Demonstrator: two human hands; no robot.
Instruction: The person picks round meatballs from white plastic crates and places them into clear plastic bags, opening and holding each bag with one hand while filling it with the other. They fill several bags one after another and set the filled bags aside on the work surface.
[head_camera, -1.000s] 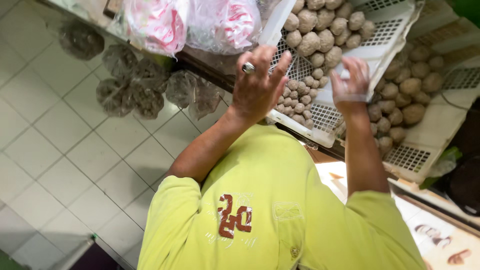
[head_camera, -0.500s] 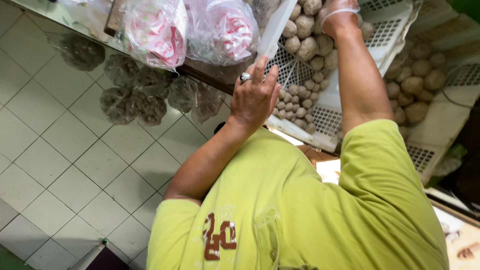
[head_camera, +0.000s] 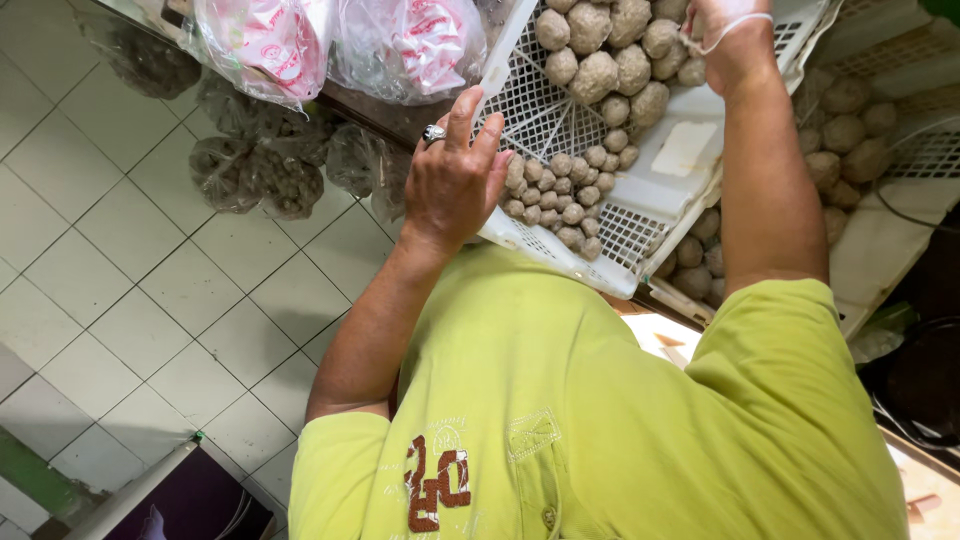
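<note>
A white plastic mesh basket (head_camera: 655, 195) sits tilted on a counter in front of me. It holds large brownish-grey balls (head_camera: 600, 70) in its far part and small ones (head_camera: 560, 195) in its near part. My left hand (head_camera: 450, 185), with a ring on one finger, lies against the basket's near left rim, its fingers stretched along a white divider. My right hand (head_camera: 725, 40), in a thin clear plastic glove, reaches into the large balls at the far side. Its fingertips are hidden among the balls and by the frame edge.
Tied plastic bags with pink print (head_camera: 330, 40) lie on the counter to the left. Clear bags of dark balls (head_camera: 260, 170) hang below the counter over a white tiled floor (head_camera: 130, 260). More white baskets of balls (head_camera: 860, 130) stand to the right. A dark box (head_camera: 190, 500) stands by my left side.
My right hand has gone from the basket's near rim up to the large balls at the far side. My left hand has stayed on the left rim, its fingers drawn closer together.
</note>
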